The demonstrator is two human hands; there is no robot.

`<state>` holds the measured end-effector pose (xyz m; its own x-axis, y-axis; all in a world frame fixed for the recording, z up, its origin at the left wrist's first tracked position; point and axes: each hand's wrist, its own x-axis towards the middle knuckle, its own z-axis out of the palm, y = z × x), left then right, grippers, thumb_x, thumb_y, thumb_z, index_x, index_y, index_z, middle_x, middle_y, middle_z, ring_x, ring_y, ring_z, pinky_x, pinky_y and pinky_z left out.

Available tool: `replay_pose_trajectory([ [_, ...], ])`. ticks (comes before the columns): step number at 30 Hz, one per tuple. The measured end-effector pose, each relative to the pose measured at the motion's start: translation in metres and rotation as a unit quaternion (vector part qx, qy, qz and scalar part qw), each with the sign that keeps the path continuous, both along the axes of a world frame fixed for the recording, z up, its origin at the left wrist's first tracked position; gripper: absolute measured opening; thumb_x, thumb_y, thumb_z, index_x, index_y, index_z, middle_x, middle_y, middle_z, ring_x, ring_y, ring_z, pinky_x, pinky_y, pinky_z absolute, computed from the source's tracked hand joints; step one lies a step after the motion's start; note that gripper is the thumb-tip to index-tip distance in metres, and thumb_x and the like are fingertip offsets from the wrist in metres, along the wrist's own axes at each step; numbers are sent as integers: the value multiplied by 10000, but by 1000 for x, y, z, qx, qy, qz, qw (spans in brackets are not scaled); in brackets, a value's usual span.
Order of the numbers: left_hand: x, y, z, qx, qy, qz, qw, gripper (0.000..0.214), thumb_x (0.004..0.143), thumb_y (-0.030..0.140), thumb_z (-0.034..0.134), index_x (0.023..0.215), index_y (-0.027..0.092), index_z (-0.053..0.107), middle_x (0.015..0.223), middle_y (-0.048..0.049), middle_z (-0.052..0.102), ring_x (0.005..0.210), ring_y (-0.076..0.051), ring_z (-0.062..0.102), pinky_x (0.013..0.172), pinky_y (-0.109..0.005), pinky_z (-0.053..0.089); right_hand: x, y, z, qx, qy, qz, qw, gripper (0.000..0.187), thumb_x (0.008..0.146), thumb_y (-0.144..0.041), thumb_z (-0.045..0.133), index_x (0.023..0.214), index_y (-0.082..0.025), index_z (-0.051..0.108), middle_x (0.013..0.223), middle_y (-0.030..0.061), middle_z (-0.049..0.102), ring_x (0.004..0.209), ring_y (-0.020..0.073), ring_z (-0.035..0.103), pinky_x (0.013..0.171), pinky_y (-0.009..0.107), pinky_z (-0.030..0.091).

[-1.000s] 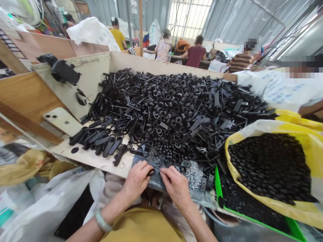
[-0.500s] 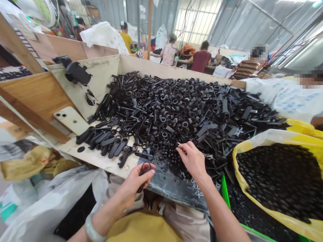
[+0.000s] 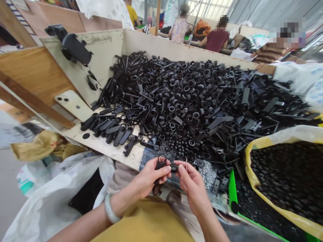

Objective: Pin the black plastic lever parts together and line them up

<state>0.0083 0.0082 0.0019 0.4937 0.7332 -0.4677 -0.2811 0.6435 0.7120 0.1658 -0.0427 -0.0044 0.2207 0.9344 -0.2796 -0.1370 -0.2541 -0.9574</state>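
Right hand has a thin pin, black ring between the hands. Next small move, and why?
Probably bring the thin metal pin in the right hand to the small black ring: the pin stands up between the fingertips, right beside the ring, and the left hand grips a black plastic part close by.

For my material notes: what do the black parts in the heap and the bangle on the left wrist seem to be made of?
The black parts look like moulded plastic: uniform satin black, with crisp ribbed shapes. The bangle is pale, smooth and glossy, probably stone or glass; the look cannot settle which.
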Motion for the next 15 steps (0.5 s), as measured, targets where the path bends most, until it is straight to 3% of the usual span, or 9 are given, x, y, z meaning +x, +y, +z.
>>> replay_pose_trajectory([
  [3,1,0,-5,23,7,3,1000,493,705,462,885,958,171,578,671,32,632,519,-58,456,502,-191,315,3,-5,-2,97,-192,4,977,344,918,-482,698,1134,-223,762,903,58,724,666,154,604,588,264,500],
  [7,-3,1,-7,50,30,-34,998,378,768,358,811,1001,179,574,721,42,624,529,-54,446,508,-197,331,11,-9,3,181,-355,28,917,239,972,-358,639,1131,-258,787,978,75,745,765,191,661,685,304,545],
  [11,-10,-1,-1,28,-1,-117,993,360,762,231,718,1085,202,562,898,13,658,633,-77,554,549,-206,383,16,-5,13,172,-334,29,926,235,983,-359,618,1081,-254,804,836,42,708,646,160,612,576,268,506],
  [15,-12,-5,6,-2,-11,-167,986,286,833,249,616,1097,227,509,675,66,591,553,-85,507,532,-210,337,12,-1,16,131,-288,64,946,258,958,-405,639,1061,-235,803,683,5,665,555,147,564,524,254,476],
])
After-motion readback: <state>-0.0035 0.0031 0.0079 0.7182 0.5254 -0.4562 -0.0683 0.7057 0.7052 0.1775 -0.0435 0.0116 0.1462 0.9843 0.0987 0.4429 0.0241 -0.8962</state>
